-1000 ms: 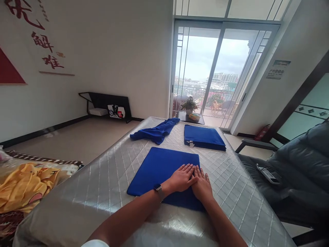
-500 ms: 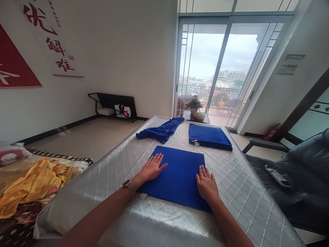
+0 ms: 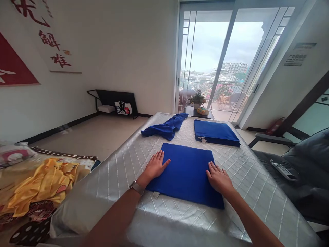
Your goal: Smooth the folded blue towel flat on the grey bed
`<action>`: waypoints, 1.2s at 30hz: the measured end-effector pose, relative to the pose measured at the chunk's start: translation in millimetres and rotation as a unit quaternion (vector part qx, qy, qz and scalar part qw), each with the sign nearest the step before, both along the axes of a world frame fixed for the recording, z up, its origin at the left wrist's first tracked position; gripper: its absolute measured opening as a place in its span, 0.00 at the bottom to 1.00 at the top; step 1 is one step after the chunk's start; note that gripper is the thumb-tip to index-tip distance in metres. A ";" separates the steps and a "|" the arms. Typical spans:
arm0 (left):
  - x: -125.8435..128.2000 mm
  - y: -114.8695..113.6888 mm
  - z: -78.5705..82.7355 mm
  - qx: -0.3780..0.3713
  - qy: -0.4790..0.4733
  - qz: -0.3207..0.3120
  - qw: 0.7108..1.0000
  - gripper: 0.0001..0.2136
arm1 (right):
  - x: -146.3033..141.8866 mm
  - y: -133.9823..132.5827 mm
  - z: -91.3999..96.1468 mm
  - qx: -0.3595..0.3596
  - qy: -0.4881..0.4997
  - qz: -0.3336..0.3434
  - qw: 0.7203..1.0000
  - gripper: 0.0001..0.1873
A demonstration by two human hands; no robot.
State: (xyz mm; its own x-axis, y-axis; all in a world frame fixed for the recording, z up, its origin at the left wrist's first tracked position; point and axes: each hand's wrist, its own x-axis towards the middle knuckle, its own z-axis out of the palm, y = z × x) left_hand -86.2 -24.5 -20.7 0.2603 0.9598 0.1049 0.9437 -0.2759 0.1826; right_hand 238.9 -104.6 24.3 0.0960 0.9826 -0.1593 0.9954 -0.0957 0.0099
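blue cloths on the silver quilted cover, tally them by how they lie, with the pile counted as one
Flat cloth: 1
Layered pile: 1 (its separate pieces cannot be counted from here)
Crumpled cloth: 1
Total: 3

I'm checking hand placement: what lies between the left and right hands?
The head view shows a flat, rectangular blue cloth between the left hand and right hand.
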 end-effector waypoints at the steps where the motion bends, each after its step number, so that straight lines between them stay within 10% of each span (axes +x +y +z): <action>1: -0.4 0.2 -0.1 0.000 0.001 -0.003 1.000 0.42 | 0.8 5.0 3.9 -0.002 0.002 -0.003 1.000 0.33; 23: 2.9 -4.7 20.7 0.016 -0.020 -0.008 1.000 0.38 | 1.6 42.5 -11.7 0.078 0.064 -0.031 0.994 0.34; 31: 115.7 -27.7 40.6 0.025 -0.015 -0.253 0.967 0.34 | 3.6 43.3 -14.9 0.087 0.067 -0.023 0.994 0.34; 36: 202.6 -16.4 34.7 0.052 -0.046 -0.297 0.952 0.31 | 10.4 39.9 -17.9 0.074 0.035 0.019 0.996 0.33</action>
State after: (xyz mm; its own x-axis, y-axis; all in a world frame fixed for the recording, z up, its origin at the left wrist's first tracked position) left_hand 116.4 -40.8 14.0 0.7397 0.6289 0.2396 0.5961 -0.7775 0.2006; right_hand 249.3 -64.7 6.3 0.0520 0.9985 -0.0179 0.9961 -0.0531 -0.0703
